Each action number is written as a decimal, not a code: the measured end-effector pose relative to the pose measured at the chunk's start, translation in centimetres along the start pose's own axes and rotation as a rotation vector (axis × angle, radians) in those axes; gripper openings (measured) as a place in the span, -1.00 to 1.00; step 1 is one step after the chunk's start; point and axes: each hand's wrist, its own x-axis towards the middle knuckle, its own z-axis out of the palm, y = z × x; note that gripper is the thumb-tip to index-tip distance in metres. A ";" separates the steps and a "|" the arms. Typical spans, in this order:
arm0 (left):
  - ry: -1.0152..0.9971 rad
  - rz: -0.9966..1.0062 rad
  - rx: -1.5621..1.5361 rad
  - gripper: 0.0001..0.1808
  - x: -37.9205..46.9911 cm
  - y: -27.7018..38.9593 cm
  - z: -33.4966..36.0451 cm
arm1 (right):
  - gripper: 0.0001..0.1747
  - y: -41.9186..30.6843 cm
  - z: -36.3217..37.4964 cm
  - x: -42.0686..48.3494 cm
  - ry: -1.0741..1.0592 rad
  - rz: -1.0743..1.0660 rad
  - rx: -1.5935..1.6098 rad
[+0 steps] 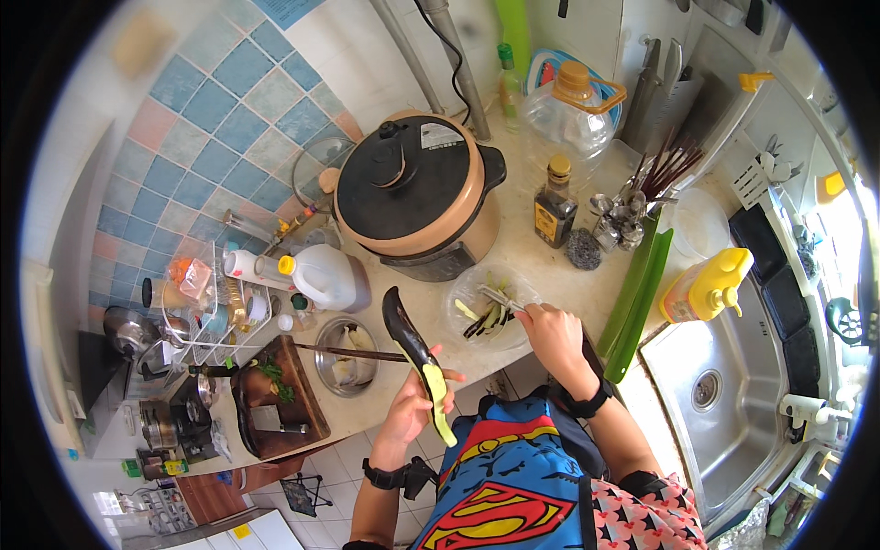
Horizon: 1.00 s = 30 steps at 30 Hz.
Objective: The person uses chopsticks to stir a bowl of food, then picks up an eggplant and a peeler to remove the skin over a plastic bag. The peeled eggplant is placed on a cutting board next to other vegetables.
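My left hand grips a long, dark eggplant, held aslant over the counter's front edge; its lower part is peeled and pale green. To the right, my right hand is closed around a metal peeler above a clear plastic bowl or bag-lined bowl. Dark and pale strips of peel lie in that bowl. The peeler and the eggplant are apart.
A large cooker stands behind the bowl. At left are a steel bowl and a cutting board with a cleaver. At right are a sauce bottle, green trays or leaves, a yellow pump bottle and the sink.
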 end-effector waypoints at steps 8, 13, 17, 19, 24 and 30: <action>0.019 0.093 0.128 -0.47 -0.1 -0.8 0.3 | -0.71 -1.2 -2.1 -1.6 -0.148 0.122 0.724; 0.165 0.028 0.309 -0.64 0.1 -1.1 0.7 | -0.77 -3.3 -2.3 -2.9 -0.067 -0.327 0.659; 0.150 -0.038 0.353 -0.72 -0.2 -1.2 0.3 | -0.79 -4.0 -2.6 -3.9 -0.099 -0.474 0.466; 0.154 -0.025 0.386 -0.67 -0.5 -1.2 0.4 | -0.78 -4.2 -2.6 -4.1 -0.083 -0.481 0.426; 0.100 -0.027 0.371 -0.64 -1.4 -0.9 0.8 | -0.74 -3.6 -1.3 -3.0 0.020 -0.389 0.336; 0.062 -0.021 0.386 -0.68 -1.9 -1.7 0.8 | -0.69 -0.4 1.9 1.0 0.072 -0.073 0.133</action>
